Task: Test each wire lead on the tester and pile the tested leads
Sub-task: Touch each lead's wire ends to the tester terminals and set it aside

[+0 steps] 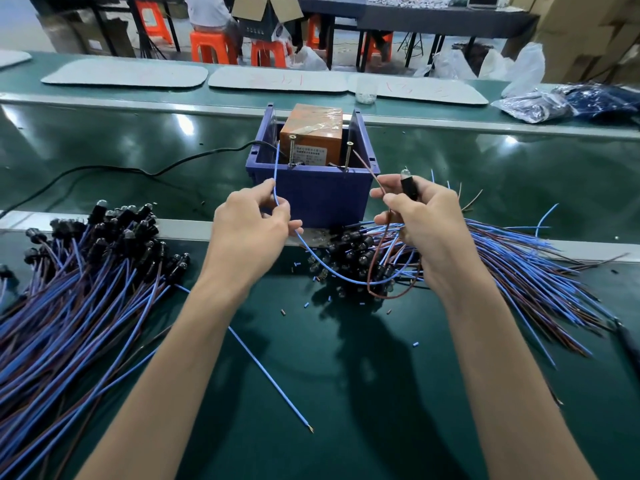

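Two hands are seen in the head view, raised before the tester (311, 140), an orange box set in a blue bin (311, 195) on the green table (346, 375). One lead (346, 280) is held between them. Its blue wire (275, 174) is pinched by thumb and forefinger of the left hand (254, 233), with the tip raised near the left screw (292, 150). Its brown wire (369, 171) is pinched by the right hand (427, 230), whose curled fingers also grip the black lamp body (409, 188). That tip lies just beside the right screw (347, 155); contact cannot be told. One pile of leads (69, 289) is spread at left, another heap (512, 268) at right.
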A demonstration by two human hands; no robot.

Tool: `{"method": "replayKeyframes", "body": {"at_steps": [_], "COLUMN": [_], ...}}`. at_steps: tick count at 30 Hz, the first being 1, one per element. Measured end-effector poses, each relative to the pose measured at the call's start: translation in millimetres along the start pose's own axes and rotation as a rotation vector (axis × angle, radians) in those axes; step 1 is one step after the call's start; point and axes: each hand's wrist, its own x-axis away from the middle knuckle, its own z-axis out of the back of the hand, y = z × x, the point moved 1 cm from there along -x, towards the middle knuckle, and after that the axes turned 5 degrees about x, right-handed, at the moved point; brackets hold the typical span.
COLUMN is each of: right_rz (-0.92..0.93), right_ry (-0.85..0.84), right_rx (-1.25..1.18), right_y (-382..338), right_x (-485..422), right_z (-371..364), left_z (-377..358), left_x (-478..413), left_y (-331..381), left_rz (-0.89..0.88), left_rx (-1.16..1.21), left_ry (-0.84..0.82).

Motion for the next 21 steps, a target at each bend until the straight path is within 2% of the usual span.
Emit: {"method": "replayKeyframes", "body": {"at_steps": [7, 21], "right_rz": [0.002, 0.009], "right_ry": [-0.016, -0.026], "right_rx": [0.006, -0.005], "right_y": [-0.4, -2.3], "right_x": [0.1, 0.7], "right_z": [2.5, 2.7], "left_z": [-1.2, 2.4], "left_x": [-0.7, -2.8], "left_y": [-3.2, -5.5], "left_rz": [0.054, 0.075], "left_rx": [0.072, 0.025], "left_ry": [-0.020, 0.026]}}
